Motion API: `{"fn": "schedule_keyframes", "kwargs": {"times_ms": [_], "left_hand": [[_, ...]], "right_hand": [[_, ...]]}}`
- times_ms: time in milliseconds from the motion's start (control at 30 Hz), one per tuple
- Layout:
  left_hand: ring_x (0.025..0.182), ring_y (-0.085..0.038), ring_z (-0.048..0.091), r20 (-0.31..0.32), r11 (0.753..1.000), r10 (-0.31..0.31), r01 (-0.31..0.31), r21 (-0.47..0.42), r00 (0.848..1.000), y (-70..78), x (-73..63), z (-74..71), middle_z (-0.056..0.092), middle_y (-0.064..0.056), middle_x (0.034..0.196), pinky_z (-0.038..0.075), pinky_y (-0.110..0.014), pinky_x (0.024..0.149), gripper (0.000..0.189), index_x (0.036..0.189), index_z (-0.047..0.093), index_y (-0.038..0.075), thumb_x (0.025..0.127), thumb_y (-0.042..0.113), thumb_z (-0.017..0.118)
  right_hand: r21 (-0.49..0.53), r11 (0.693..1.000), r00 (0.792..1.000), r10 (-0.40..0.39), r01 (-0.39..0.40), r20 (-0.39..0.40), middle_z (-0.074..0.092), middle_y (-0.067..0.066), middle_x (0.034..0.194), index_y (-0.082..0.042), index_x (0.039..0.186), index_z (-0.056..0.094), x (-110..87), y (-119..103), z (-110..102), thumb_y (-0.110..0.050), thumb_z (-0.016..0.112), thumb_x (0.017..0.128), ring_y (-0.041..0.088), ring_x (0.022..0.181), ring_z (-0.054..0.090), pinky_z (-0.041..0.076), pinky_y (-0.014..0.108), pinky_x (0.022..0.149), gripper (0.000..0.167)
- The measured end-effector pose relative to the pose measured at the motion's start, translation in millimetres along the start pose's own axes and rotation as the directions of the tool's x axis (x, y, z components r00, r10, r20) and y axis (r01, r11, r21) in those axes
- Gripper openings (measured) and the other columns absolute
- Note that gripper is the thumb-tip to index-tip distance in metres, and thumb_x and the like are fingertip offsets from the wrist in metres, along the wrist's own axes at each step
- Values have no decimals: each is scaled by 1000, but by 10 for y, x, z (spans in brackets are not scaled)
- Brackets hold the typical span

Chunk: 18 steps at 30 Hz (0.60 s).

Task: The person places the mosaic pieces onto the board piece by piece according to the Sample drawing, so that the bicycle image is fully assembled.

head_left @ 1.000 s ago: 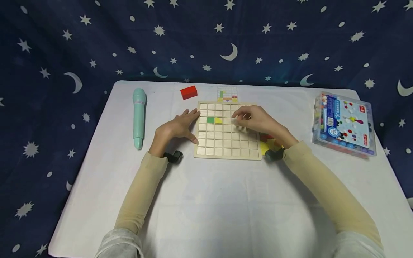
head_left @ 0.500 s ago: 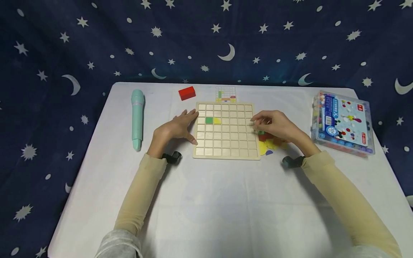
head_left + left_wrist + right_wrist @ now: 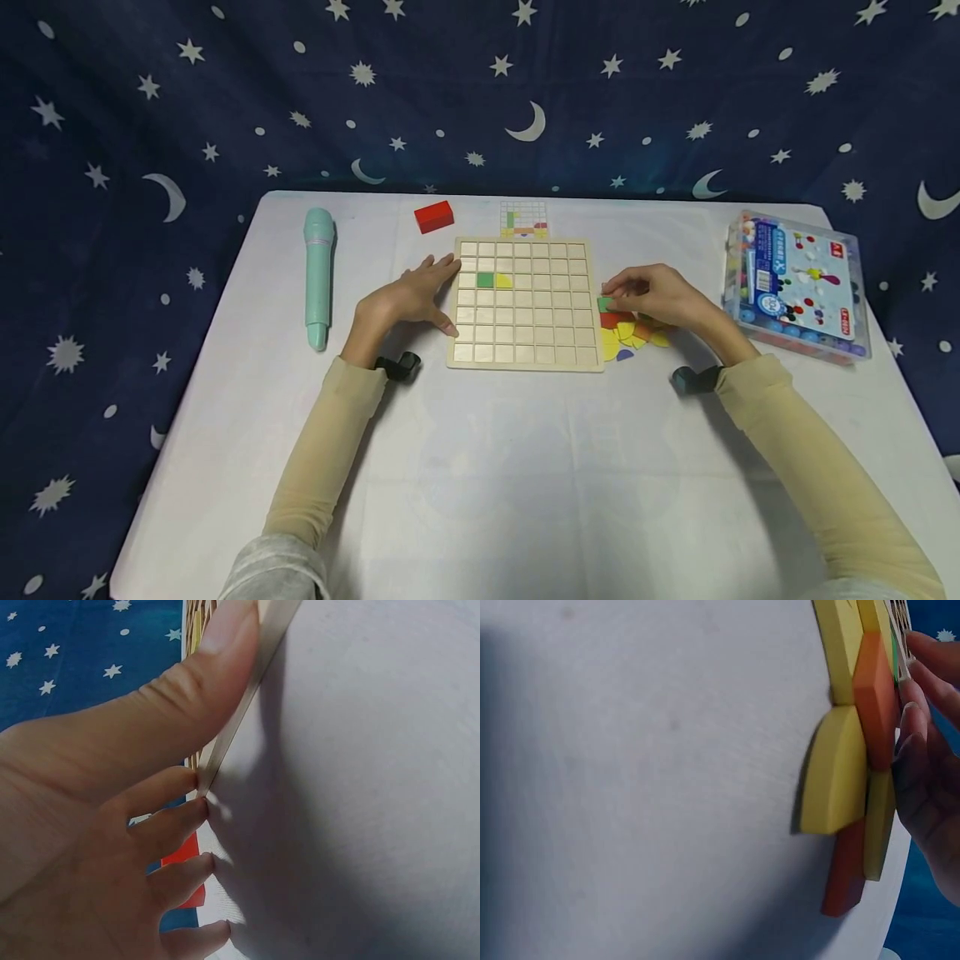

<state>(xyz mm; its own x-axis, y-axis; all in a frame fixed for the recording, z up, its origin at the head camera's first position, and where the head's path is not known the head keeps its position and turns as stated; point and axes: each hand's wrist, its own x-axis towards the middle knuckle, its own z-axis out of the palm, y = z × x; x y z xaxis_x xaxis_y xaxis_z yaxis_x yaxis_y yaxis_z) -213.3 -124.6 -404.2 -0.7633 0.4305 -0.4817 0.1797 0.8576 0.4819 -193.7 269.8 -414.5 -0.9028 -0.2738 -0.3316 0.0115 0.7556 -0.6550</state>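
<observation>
A wooden grid board lies mid-table in the head view, carrying a green square and a yellow round-edged piece side by side. Along its left edge rests my left hand, fingers spread, with the thumb against the frame in the left wrist view. My right hand hovers off the board's right side, fingers loosely bent, over a pile of coloured pieces. Its thumb is at a green piece; whether they touch is unclear. Red and yellow pieces lie below the hand.
Behind the board lies a printed pattern card, partly covered by it. A red block sits to the card's left. A mint-green microphone-shaped object is at far left, and a clear box of coloured balls at far right.
My right hand has moved right, from above the board to the pile of pieces beside it. The left hand has stayed at the board's left edge.
</observation>
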Motion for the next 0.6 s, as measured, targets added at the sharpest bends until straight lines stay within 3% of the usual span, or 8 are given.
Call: {"fn": "schedule_keyframes", "kwargs": {"times_ms": [367,600], "left_hand": [[162,-29,-5,2,1000,0,0,-4,1000,4,-6,-1,4,-4,175,3,-55,130,120,167,14,15,76,27,92],[162,-28,-6,7,1000,0,0,-3,1000,8,-14,-9,4,-4,175,3,-54,130,120,167,14,16,76,28,92]], "right_hand": [[-46,999,1000,-8,10,29,60,10,94,-4,122,74,19,-40,20,-12,76,92,26,89,50,41,34,75,31],[-66,998,999,-1,3,37,57,11,96,-2,121,72,32,-60,33,-11,75,92,27,90,48,40,36,75,30]]}}
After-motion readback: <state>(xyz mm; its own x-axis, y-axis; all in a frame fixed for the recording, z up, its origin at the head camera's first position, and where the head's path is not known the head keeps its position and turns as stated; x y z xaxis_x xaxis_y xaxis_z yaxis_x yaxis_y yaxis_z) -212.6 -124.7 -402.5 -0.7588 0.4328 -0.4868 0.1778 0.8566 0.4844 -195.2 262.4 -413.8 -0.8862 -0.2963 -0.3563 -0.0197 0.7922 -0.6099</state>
